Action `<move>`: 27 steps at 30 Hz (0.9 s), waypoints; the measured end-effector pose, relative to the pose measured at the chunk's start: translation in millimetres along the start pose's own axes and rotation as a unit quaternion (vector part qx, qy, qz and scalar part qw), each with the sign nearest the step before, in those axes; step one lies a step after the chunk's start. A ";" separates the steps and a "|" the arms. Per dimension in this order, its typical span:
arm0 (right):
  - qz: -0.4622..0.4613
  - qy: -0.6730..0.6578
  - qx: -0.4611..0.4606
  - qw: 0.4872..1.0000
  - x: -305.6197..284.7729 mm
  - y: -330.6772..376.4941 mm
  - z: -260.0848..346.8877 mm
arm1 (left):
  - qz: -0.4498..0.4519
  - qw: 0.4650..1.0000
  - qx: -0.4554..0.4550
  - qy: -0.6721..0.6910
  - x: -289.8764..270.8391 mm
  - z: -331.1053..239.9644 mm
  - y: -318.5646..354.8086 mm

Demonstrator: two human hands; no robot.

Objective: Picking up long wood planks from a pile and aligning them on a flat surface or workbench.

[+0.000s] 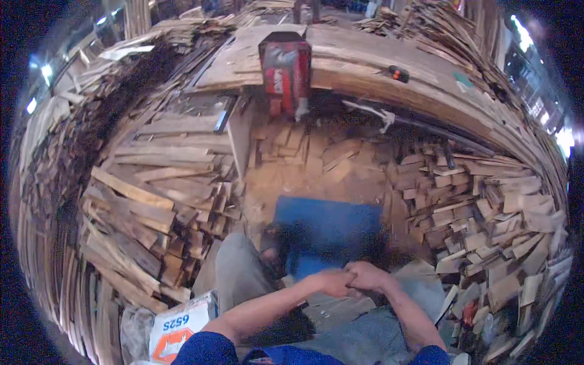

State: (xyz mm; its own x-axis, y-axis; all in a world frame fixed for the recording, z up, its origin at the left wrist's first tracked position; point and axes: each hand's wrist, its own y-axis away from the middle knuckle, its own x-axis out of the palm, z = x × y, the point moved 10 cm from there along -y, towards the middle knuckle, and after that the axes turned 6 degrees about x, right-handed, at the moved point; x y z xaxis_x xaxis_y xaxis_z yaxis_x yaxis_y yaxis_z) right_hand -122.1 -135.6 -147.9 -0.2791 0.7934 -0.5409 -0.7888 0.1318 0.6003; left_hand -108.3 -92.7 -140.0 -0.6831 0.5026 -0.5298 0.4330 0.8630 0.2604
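My left hand [335, 282] and my right hand [368, 277] meet in front of my lap, touching each other. The fingers of both are curled closed, and whatever lies between them, if anything, is hidden. Just beyond them is a blurred, flat blue panel [328, 228], low over the floor, with a narrower blue part [304, 266] at its near side. Grey trousers cover my bent knee [240, 267] to the left of the hands.
A red vise [286, 76] is mounted on the edge of a wooden bench [353, 58], which bears a small black-and-orange object [398, 74]. Cut wood pieces are heaped at left [137, 228] and right [486, 225]. A white printed bag [182, 328] lies beside my left arm.
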 end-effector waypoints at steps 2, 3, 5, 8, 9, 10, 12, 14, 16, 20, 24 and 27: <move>0.009 0.019 0.004 1.000 6.0 -2.7 -2.1 | -0.006 1.000 0.008 -0.006 6.9 5.5 -2.3; 0.000 0.019 0.003 1.000 7.3 -5.0 -3.7 | -0.010 1.000 0.011 -0.008 10.4 10.3 -3.7; -0.022 0.066 0.012 0.998 10.2 -10.7 -10.7 | -0.020 0.999 0.021 -0.021 17.9 18.9 -7.0; -0.020 0.085 -0.010 0.996 15.4 -18.4 -17.1 | -0.040 0.998 0.040 -0.030 24.9 27.1 -10.8; -0.001 0.083 -0.036 0.996 20.3 -19.5 -15.3 | -0.040 0.998 0.036 -0.039 27.5 29.7 -11.4; 0.025 0.102 -0.057 0.993 26.5 -19.5 -14.2 | -0.039 0.998 0.031 -0.046 29.0 31.2 -11.8; 0.021 0.076 -0.045 0.996 26.2 -21.2 -18.9 | -0.036 0.998 0.025 -0.053 30.0 30.4 -11.6; 0.035 0.086 -0.023 0.995 31.2 -22.2 -24.7 | -0.006 0.999 0.012 -0.046 32.5 28.3 -10.9; 0.006 0.067 -0.043 0.997 27.9 -22.1 -22.2 | 0.007 0.999 0.005 -0.044 28.8 23.2 -8.4; -0.039 0.061 -0.098 0.993 24.0 -22.7 -17.2 | 0.002 0.999 -0.007 -0.043 14.7 10.2 -1.8; -0.045 0.075 -0.119 0.989 24.3 -24.4 -13.2 | 0.032 0.998 -0.010 -0.057 12.0 1.3 0.0; -0.058 0.079 -0.161 0.982 19.1 -17.6 2.5 | 0.054 0.997 -0.018 -0.046 15.5 1.4 1.1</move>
State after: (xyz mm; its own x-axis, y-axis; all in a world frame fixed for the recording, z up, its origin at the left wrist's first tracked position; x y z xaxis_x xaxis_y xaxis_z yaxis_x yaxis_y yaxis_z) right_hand -112.2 -121.2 -167.3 -0.2390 0.6786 -0.6945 -0.9454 0.0004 0.3258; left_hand -117.6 -84.1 -149.0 -0.5765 0.5867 -0.5687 0.4776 0.8067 0.3481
